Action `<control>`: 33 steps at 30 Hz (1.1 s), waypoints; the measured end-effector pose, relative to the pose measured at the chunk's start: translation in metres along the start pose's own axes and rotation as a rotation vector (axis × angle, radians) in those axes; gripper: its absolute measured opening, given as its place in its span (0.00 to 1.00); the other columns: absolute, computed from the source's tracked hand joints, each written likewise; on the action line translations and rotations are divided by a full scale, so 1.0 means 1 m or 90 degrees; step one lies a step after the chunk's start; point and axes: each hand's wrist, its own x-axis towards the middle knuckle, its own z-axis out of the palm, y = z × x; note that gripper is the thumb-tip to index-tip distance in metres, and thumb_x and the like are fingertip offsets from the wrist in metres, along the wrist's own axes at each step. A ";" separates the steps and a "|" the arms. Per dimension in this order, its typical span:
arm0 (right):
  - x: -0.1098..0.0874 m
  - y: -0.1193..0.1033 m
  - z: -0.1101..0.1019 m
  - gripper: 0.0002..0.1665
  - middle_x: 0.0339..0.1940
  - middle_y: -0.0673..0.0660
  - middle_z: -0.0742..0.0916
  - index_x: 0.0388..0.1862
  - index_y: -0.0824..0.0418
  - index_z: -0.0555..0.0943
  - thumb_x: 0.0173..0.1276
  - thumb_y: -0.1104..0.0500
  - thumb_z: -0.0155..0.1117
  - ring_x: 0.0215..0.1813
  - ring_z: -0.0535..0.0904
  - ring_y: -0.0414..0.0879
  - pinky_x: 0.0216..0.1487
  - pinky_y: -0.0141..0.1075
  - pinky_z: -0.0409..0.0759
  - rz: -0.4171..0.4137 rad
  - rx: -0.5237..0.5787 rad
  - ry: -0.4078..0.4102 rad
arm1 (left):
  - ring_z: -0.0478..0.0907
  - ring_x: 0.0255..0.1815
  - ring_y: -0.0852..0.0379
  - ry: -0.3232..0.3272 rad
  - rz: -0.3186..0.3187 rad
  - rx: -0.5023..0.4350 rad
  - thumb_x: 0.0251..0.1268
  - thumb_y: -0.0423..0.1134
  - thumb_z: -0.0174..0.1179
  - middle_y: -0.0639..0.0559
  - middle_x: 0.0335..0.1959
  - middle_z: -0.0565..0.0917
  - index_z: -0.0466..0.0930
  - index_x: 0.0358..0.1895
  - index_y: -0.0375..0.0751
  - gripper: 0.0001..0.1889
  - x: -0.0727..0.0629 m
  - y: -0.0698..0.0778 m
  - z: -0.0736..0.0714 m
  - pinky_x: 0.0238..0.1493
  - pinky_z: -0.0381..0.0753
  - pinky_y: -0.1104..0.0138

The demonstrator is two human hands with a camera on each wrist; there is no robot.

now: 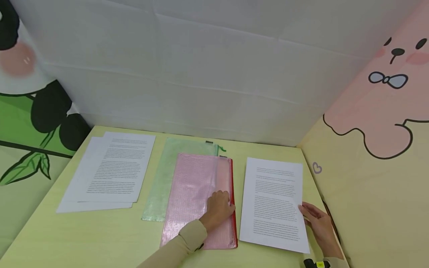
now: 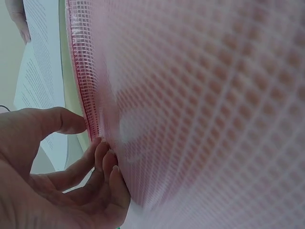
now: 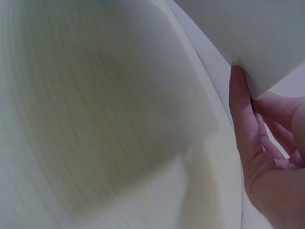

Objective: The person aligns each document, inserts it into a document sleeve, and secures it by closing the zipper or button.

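My left hand (image 1: 219, 209) is over a pink mesh zip pouch (image 1: 191, 182) lying on the table. Its curled fingers hold the pouch near the red zip edge (image 2: 82, 90), with the thumb on the near side of that edge in the left wrist view. My right hand (image 1: 320, 225) pinches the right edge of a printed sheet of paper (image 1: 275, 201) between thumb and fingers. In the right wrist view the sheet's blank underside (image 3: 257, 38) shows, raised off the table at that corner.
Partly under the pink pouch lies a green mesh zip pouch (image 1: 155, 193). Overlapping printed sheets (image 1: 118, 167) rest at the left of the pale wooden table (image 1: 100, 238). A white wall (image 1: 201, 74) stands behind, with decorated panels at both sides. Something black and yellow sits by the right wrist.
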 end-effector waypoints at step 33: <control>0.001 -0.020 0.033 0.20 0.36 0.40 0.90 0.57 0.71 0.83 0.69 0.65 0.72 0.37 0.86 0.35 0.34 0.29 0.84 -0.073 -0.060 0.038 | 0.80 0.31 0.59 -0.020 -0.100 -0.380 0.55 0.22 0.63 0.44 0.30 0.83 0.80 0.38 0.29 0.07 -0.010 -0.012 -0.012 0.34 0.81 0.70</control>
